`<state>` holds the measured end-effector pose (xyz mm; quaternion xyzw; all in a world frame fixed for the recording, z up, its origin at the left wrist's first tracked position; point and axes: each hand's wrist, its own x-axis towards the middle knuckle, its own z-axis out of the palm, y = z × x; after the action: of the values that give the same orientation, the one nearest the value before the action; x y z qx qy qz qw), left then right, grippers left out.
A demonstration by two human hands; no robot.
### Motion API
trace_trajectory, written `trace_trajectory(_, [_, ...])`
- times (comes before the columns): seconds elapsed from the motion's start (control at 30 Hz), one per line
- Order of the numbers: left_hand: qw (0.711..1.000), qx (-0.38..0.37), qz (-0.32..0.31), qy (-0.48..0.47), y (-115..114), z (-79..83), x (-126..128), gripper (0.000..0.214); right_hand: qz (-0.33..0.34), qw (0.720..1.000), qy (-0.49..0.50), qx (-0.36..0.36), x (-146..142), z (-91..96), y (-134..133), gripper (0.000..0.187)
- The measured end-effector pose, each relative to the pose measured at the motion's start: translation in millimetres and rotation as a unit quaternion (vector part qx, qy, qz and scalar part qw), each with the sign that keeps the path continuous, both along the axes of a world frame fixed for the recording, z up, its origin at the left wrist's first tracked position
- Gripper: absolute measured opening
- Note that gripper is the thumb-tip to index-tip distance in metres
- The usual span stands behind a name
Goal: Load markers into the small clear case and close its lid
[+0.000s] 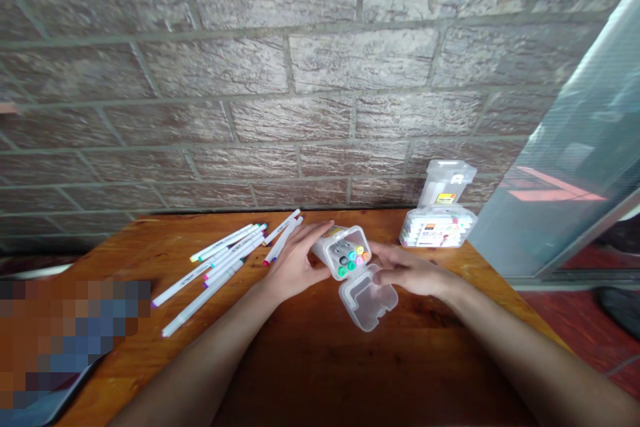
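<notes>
A clear plastic marker case (327, 255) lies tilted in front of me, its open end toward me. Inside it several markers (351, 261) show green, blue, black, yellow, orange and pink ends. The hinged lid (369, 307) hangs down, swung open. My left hand (295, 260) is wrapped round the case's left side, thumb underneath. My right hand (407, 268) is at its right side, fingers against the case and thumb by the lid's upper edge. Loose white markers (220, 263) with coloured ends are scattered on the table to the left of my left hand.
At the back right of the wooden table (320, 373) stand a tall clear container (443, 183) and, in front of it, a closed marker box (440, 228). A brick wall (320, 113) rises behind the table. A blurred-out patch (60, 347) covers the lower left.
</notes>
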<state>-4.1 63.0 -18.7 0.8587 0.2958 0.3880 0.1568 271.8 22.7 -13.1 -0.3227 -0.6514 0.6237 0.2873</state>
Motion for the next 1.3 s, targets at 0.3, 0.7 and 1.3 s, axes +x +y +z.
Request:
trace_trajectory(0.3, [0.994,-0.080,-0.059,0.051,-20,10.5,0,0.104,0.022,0.993,0.027,-0.114,11,23.2,-6,0.064])
trace_trajectory(0.7, [0.984,-0.167,0.006,-0.057,-33,13.2,13,0.086,-0.051,0.976,0.194,-0.082,16,27.3,-7,0.082])
trace_trajectory(1.3, [0.981,-0.167,0.060,-0.074,-37,10.2,18,0.086,-0.191,0.961,0.142,0.139,0,26.8,-14,0.082])
